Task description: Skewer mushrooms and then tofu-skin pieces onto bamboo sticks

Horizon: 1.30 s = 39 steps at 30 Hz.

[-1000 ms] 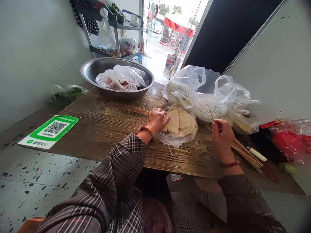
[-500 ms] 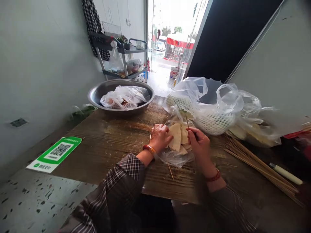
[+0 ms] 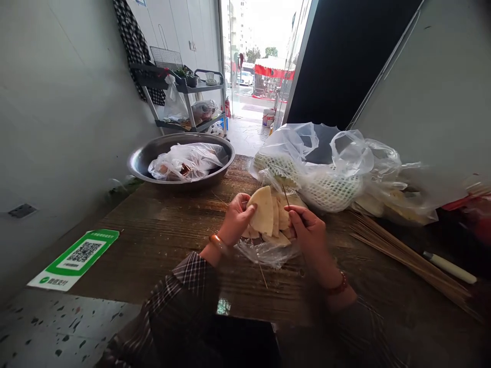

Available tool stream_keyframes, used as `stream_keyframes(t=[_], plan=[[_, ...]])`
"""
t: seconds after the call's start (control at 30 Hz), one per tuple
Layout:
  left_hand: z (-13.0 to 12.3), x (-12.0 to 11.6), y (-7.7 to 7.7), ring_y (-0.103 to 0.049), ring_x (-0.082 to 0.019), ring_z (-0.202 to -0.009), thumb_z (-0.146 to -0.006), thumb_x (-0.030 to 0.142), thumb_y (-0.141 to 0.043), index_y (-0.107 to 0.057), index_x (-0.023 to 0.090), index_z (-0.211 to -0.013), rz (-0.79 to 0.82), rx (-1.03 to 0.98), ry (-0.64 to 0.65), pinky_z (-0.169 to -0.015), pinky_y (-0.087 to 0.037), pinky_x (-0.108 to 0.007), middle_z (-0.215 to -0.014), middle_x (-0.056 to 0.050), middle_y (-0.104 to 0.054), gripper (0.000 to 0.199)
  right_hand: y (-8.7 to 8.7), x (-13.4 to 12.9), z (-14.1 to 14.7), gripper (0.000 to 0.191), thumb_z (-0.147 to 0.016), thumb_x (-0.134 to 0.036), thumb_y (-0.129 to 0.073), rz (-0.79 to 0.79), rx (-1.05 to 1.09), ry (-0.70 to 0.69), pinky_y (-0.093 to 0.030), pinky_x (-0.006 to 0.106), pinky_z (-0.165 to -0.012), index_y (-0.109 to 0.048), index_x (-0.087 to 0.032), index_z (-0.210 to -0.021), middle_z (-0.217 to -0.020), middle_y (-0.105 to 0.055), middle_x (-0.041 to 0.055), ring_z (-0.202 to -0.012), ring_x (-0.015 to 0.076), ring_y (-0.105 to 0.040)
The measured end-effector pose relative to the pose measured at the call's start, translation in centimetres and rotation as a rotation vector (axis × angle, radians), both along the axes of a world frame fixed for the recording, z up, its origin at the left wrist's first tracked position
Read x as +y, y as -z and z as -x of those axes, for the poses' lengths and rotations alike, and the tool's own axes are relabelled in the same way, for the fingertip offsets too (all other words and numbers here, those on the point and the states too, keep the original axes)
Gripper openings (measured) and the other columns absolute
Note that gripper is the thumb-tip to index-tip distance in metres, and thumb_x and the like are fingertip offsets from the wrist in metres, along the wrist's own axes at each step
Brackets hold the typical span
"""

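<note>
My left hand (image 3: 237, 221) grips a pale wedge of flatbread (image 3: 262, 210) by its left edge, thumb on the near face, tilted up above the pile. Between the thumb and fingers of my right hand (image 3: 307, 225) is a thin wooden skewer (image 3: 285, 196), its tip pointing up and slightly left. Below and between the hands, more flatbread wedges (image 3: 279, 239) lie overlapping on a clear plastic bag (image 3: 264, 255). A loose skewer (image 3: 263, 276) rests on the wooden table just in front of the bag.
A steel basin (image 3: 134, 162) holding a plastic bag stands at the back left. Behind my right hand are clear bags (image 3: 333, 189) with net-wrapped produce. A bundle of skewers (image 3: 406, 260) and a light-handled knife (image 3: 450, 267) lie to the right; a green QR card (image 3: 76, 258) is at the left.
My left hand has gone from resting on the pile to holding a flatbread wedge raised. My right hand keeps the skewer upright. The view has shifted slightly.
</note>
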<state>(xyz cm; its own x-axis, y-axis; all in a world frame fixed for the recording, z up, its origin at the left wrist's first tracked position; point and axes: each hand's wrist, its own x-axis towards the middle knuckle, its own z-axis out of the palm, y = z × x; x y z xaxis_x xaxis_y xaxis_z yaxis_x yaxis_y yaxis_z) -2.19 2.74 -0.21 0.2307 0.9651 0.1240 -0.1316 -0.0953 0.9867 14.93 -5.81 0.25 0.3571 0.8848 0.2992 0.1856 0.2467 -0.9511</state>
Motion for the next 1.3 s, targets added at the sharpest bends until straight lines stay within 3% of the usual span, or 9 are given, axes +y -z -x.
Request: stream_keyframes(t=[0.13, 0.3, 0.47, 0.7, 0.87, 1.3], plan=[[0.5, 0.5, -0.1, -0.061, -0.014, -0.071, -0.06, 0.034, -0.084, -0.057, 0.018, -0.104, 0.25, -0.308, 0.019, -0.064, -0.051, -0.027, -0.088, -0.001, -0.066, 0.054, 0.0, -0.7, 0.5, 0.029, -0.088, -0.042, -0.063, 0.03, -0.009, -0.065, -0.039, 0.023, -0.044, -0.074, -0.018, -0.101, -0.056, -0.056, -0.0046, -0.044, 0.0095, -0.046], [0.2, 0.2, 0.4, -0.062, -0.013, -0.071, -0.053, 0.028, -0.09, -0.057, 0.016, -0.095, 0.333, -0.394, 0.063, -0.064, -0.052, -0.026, -0.085, 0.0, -0.067, 0.054, 0.0, -1.4, 0.8, 0.03, -0.088, -0.038, -0.062, 0.098, -0.116, -0.166, -0.04, 0.024, -0.045, -0.076, -0.017, -0.105, -0.062, -0.061, -0.0015, -0.047, 0.0099, -0.048], [0.3, 0.2, 0.5, -0.061, -0.012, -0.071, -0.054, 0.025, -0.089, -0.052, 0.017, -0.096, 0.299, -0.425, -0.03, -0.065, -0.051, -0.025, -0.082, 0.002, -0.065, 0.057, -0.4, -1.7, 0.7, 0.031, -0.089, -0.033, -0.059, 0.141, -0.259, -0.22, -0.046, 0.025, -0.051, -0.078, -0.017, -0.108, -0.079, -0.073, 0.0053, -0.058, 0.0139, -0.059], [1.0, 0.8, -0.1, -0.062, -0.012, -0.077, -0.055, 0.024, -0.087, -0.055, 0.017, -0.097, 0.203, -0.461, -0.135, -0.073, -0.052, -0.026, -0.087, 0.001, -0.067, 0.053, 0.5, -1.1, 0.6, 0.028, -0.089, -0.033, -0.062, 0.09, -0.35, -0.234, -0.058, 0.034, -0.074, -0.079, -0.02, -0.107, -0.106, -0.078, 0.0088, -0.088, 0.023, -0.072], [1.0, 0.8, -0.1, -0.062, -0.013, -0.076, -0.056, 0.025, -0.087, -0.058, 0.016, -0.095, 0.16, -0.448, -0.119, -0.073, -0.051, -0.026, -0.086, 0.001, -0.068, 0.049, 1.1, -0.8, 0.7, 0.023, -0.089, -0.031, -0.064, 0.04, -0.38, -0.227, -0.058, 0.038, -0.085, -0.08, -0.022, -0.102, -0.105, -0.079, 0.0073, -0.096, 0.0245, -0.073], [0.8, 0.8, -0.1, -0.062, -0.013, -0.071, -0.063, 0.026, -0.082, -0.056, 0.02, -0.095, 0.032, -0.393, -0.107, -0.069, -0.052, -0.027, -0.083, 0.001, -0.068, 0.042, 1.8, -0.6, 0.3, 0.021, -0.091, -0.026, -0.064, 0.015, -0.42, -0.248, -0.058, 0.038, -0.09, -0.079, -0.022, -0.105, -0.105, -0.079, 0.0071, -0.099, 0.0233, -0.073]])
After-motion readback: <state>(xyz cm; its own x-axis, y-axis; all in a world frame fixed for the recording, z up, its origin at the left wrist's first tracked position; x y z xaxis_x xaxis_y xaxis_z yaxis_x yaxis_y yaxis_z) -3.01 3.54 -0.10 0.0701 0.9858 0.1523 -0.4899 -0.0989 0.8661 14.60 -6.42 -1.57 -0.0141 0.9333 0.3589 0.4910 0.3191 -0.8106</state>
